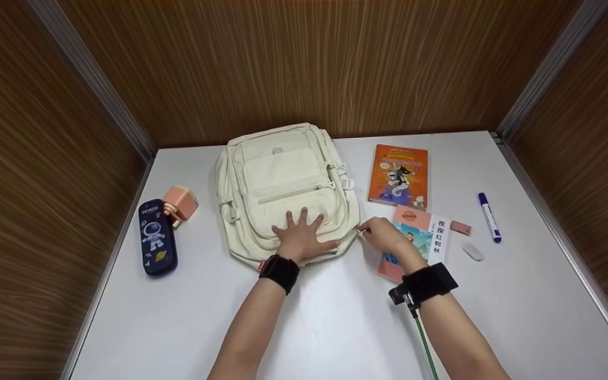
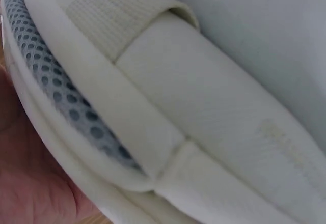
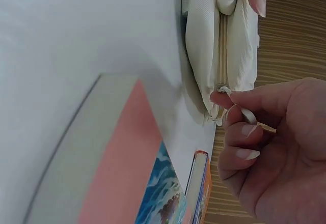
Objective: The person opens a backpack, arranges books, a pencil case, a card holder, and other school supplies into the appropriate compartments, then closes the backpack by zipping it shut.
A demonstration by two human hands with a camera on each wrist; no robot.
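A cream backpack (image 1: 285,171) lies front side up on the white table. My left hand (image 1: 301,240) rests on its lower front with the fingers spread. At the bag's lower right side, my right hand (image 1: 385,236) pinches a zipper pull (image 3: 248,116) between thumb and index finger. The right wrist view shows the zipper (image 3: 222,51) running along the side of the bag, away from the pull. Grey mesh (image 2: 66,89) and a cream strap edge fill much of the left wrist view, where only part of my left hand shows.
Right of the bag are an orange book (image 1: 400,177), a pink-and-white book (image 1: 436,240) partly under my right forearm, a brown eraser (image 1: 461,228), a white eraser (image 1: 473,252) and a blue marker (image 1: 488,216). A navy pencil case (image 1: 157,237) and pink sharpener (image 1: 181,202) lie left.
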